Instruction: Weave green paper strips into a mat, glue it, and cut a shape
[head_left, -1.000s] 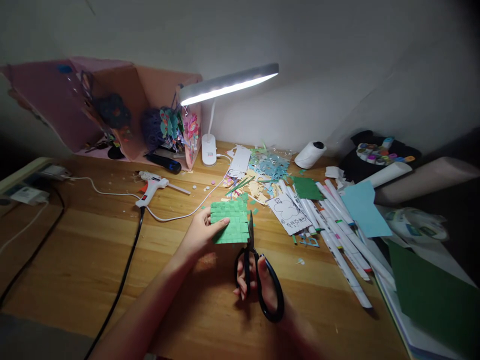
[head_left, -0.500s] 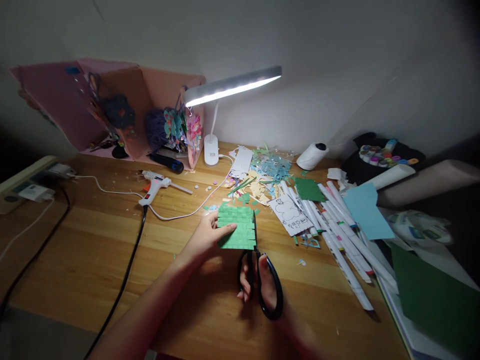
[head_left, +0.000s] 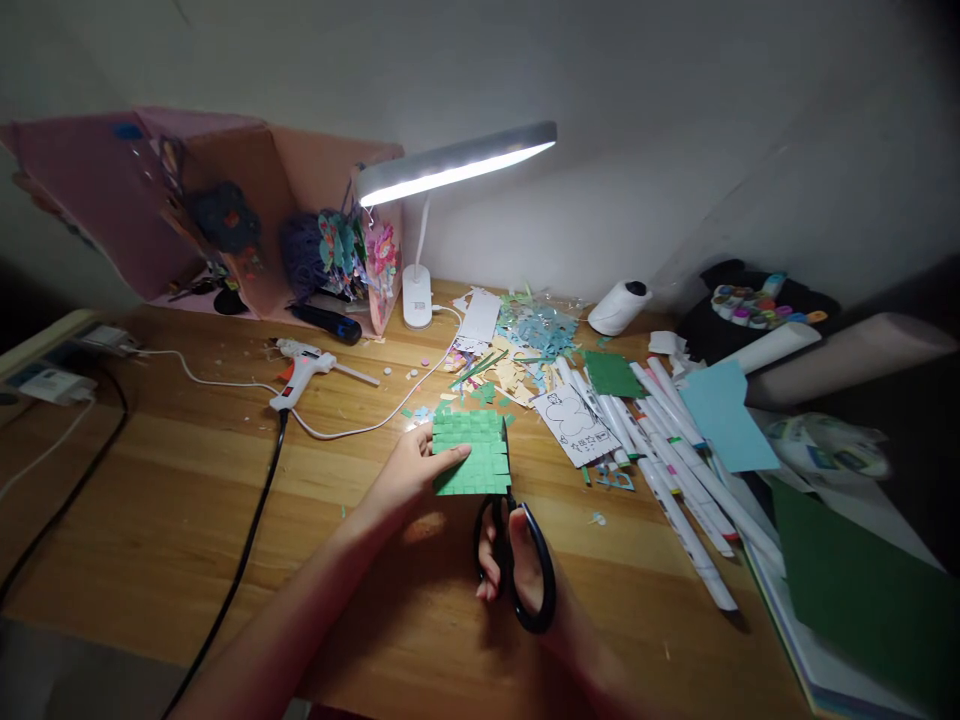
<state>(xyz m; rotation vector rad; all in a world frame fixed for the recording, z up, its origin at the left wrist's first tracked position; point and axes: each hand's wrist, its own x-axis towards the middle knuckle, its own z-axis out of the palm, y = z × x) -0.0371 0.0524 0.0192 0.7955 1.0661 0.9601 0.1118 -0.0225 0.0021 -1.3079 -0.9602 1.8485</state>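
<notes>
A small rectangle of woven green paper strips [head_left: 470,470] is pinched in my left hand [head_left: 421,466], thumb on top and fingers beneath. Strip ends stick out unevenly along its right edge. My right hand [head_left: 517,565] grips black-handled scissors [head_left: 545,590] through the finger loops. The blades point away from me and lie along the paper's right edge, mostly hidden behind it. Both hands are above the wooden table [head_left: 360,610]. Green and blue paper scraps [head_left: 487,392] lie just beyond the woven piece.
A glue gun [head_left: 300,375] with a black cord lies left. Behind are a lit desk lamp [head_left: 417,300], a pink box [head_left: 315,160] and a paper scrap heap [head_left: 540,325]. Markers [head_left: 686,530], a cloud drawing [head_left: 574,425], blue paper [head_left: 727,415] and dark green sheets [head_left: 847,580] spread right.
The view has shifted slightly. The scissor handles have drawn a little closer together along the paper's right edge. My left hand keeps its hold on the woven paper.
</notes>
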